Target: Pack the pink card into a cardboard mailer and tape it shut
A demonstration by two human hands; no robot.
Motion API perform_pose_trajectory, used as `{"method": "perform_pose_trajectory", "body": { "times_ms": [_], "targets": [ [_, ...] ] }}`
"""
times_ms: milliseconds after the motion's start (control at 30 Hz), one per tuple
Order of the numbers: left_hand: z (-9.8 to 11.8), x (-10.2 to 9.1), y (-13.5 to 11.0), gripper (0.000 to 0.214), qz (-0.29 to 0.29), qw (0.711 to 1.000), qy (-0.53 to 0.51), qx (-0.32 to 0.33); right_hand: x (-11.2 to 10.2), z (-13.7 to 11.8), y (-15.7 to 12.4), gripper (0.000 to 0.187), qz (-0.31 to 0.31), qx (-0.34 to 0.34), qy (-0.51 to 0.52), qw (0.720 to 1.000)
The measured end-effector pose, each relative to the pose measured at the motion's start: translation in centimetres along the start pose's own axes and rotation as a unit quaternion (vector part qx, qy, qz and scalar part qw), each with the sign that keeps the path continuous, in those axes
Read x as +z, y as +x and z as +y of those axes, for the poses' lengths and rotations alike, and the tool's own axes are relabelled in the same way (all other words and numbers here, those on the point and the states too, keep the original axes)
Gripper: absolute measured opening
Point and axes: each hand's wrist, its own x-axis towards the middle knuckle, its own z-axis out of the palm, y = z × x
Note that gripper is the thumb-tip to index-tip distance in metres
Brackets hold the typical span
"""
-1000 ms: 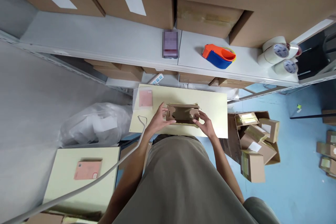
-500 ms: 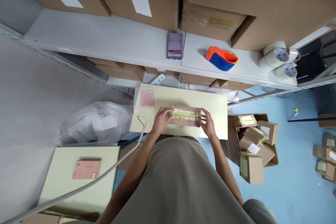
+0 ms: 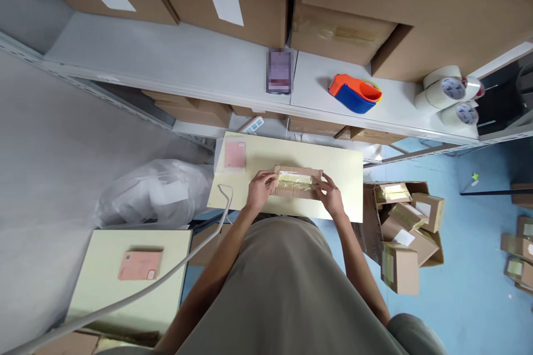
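Note:
A small brown cardboard box (image 3: 296,182) with a yellowish tape strip along its top lies on the pale yellow table (image 3: 345,177) in front of me. My left hand (image 3: 260,191) grips its left end with curled fingers. My right hand (image 3: 331,195) grips its right end the same way. A pink flat packet (image 3: 235,155) lies at the table's far left corner, apart from both hands.
An orange and blue tape dispenser (image 3: 353,91) and rolls of tape (image 3: 449,94) sit on the grey shelf behind. An open carton of small boxes (image 3: 406,233) stands on the blue floor at right. A plastic bag (image 3: 154,191) and a second table with a pink packet (image 3: 139,264) lie left.
A second ago the box showed its open side with flaps; it has been turned over and now lies with the taped face up, both hands still at its ends.

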Motion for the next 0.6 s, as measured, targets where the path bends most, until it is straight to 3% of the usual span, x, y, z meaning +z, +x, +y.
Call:
{"method": "perform_pose_trajectory", "body": {
  "times_ms": [233,367,467,600],
  "targets": [
    [-0.6,-0.1,0.3,0.026,-0.001,1.000,0.009,0.006,1.1,0.1,0.5,0.044,0.000,-0.023,-0.005,1.000],
    [0.3,-0.9,1.1,0.026,0.001,1.000,0.023,0.017,0.7,-0.9,0.4,0.046,0.010,-0.041,0.000,0.999],
    [2.4,-1.5,2.7,0.021,0.018,0.997,0.049,0.055,-1.0,-2.4,1.8,0.052,0.052,-0.076,-0.018,0.996],
    [7.5,-1.9,6.5,0.020,0.031,0.992,0.032,0.119,-6.1,-6.0,6.5,0.059,0.151,-0.140,-0.081,0.975]
  ]
}}
